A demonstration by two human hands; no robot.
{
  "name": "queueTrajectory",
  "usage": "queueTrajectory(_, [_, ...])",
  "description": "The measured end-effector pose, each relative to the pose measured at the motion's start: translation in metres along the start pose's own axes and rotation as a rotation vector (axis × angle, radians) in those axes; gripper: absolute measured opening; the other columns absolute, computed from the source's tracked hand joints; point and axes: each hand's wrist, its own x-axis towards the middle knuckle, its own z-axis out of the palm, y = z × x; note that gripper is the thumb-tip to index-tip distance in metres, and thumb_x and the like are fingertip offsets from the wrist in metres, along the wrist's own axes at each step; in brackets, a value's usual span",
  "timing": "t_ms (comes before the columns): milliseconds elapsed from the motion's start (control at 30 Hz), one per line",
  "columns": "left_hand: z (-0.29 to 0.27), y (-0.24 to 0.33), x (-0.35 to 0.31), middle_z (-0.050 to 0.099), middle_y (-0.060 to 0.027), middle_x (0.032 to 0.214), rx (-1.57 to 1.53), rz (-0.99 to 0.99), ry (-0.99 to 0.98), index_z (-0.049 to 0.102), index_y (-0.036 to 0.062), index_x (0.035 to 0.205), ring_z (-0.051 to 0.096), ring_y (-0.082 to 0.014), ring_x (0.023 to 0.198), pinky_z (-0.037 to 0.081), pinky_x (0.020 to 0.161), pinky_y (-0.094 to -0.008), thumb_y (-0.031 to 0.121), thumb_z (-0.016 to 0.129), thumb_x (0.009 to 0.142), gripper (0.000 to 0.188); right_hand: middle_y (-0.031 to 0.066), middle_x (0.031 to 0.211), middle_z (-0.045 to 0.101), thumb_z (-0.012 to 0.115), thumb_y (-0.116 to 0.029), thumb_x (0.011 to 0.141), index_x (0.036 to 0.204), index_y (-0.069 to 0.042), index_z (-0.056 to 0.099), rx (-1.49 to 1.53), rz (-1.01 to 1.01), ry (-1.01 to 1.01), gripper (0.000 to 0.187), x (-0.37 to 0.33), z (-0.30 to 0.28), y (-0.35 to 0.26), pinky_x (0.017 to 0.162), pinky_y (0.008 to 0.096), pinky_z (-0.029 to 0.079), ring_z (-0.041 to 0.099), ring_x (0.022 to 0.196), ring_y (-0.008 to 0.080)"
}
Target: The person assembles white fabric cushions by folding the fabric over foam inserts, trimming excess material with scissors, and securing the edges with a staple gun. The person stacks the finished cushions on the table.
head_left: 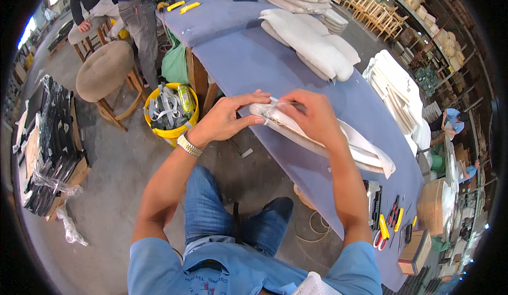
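Observation:
A long, white padded piece [355,146] lies slantwise on the blue-covered table in front of me, its folded layers showing along one side. My left hand [227,118] grips its near-left end between thumb and fingers. Bent over that same end, my right hand [313,116] pinches at the edge of the cover. The right fingertips are partly hidden, so any small item between them cannot be made out. Farther back on the table [238,57] rests a pile of similar white padded pieces [312,41].
A yellow bucket [177,131] of grey strips stands left of the table, beside an upholstered stool [106,70]. Scissors [379,238] and yellow-handled cutters [384,226] lie at right, near a small box [415,252]. A wrapped stack [50,147] sits far left; another person [135,20] stands behind the table.

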Motion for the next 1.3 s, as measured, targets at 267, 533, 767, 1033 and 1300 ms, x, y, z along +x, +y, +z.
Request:
queueTrajectory(267, [0.001,-0.007,-0.012,0.063,-0.0127,0.141,-0.099,-0.049,0.09,0.06,0.0018,0.139,0.055,-0.0205,0.133,0.044,0.112,-0.0346,0.006,0.072,0.093,0.047,0.0132,0.118,0.073,0.076,-0.024,0.091,0.118,-0.007,0.071,-0.503,0.273,0.677,0.032,-0.195,-0.065,0.037,0.098,0.0412,0.05,0.066,0.111,0.0354])
queueTrajectory(533, [0.022,-0.008,0.035,0.054,-0.014,0.151,-0.275,0.006,0.166,0.055,0.0024,0.142,0.05,-0.0234,0.138,0.042,0.115,-0.0385,0.005,0.074,0.092,0.053,0.0105,0.099,0.074,0.057,-0.023,0.104,0.105,0.004,0.072,-0.063,0.52,1.05,0.03,-0.255,-0.064,0.143,0.085,0.0322,0.049,0.063,0.089,0.0166])
queueTrajectory(767, [0.043,-0.039,-0.017,0.052,-0.0073,0.149,-0.582,-0.118,0.337,0.04,0.0043,0.155,0.052,-0.018,0.135,0.046,0.112,-0.0349,0.0,0.066,0.097,0.063,0.0165,0.106,0.073,0.054,-0.016,0.104,0.097,0.005,0.07,-0.063,0.481,1.123,0.027,-0.281,0.011,0.11,0.092,0.0384,0.05,0.066,0.097,0.0231])
queueTrajectory(1033, [0.078,-0.067,-0.075,0.061,-0.0075,0.138,-0.893,-0.361,0.528,0.045,0.0006,0.148,0.06,-0.0136,0.124,0.052,0.102,-0.0305,0.011,0.054,0.106,0.044,0.0225,0.149,0.051,0.05,-0.014,0.103,0.133,0.003,0.058,-0.003,0.389,0.751,0.035,-0.303,0.028,0.112,0.12,0.0464,0.028,0.045,0.141,0.0335])
queueTrajectory(1300, [0.08,-0.061,-0.053,0.069,-0.0041,0.109,-0.527,-0.585,0.599,0.064,-0.0052,0.128,0.062,-0.0122,0.098,0.051,0.088,-0.0291,0.045,0.055,0.106,0.056,0.0193,0.152,0.048,0.041,-0.046,0.11,0.149,0.005,0.044,0.518,0.637,0.765,0.064,-0.317,-0.019,0.197,0.12,0.0416,0.03,0.042,0.144,0.0285])
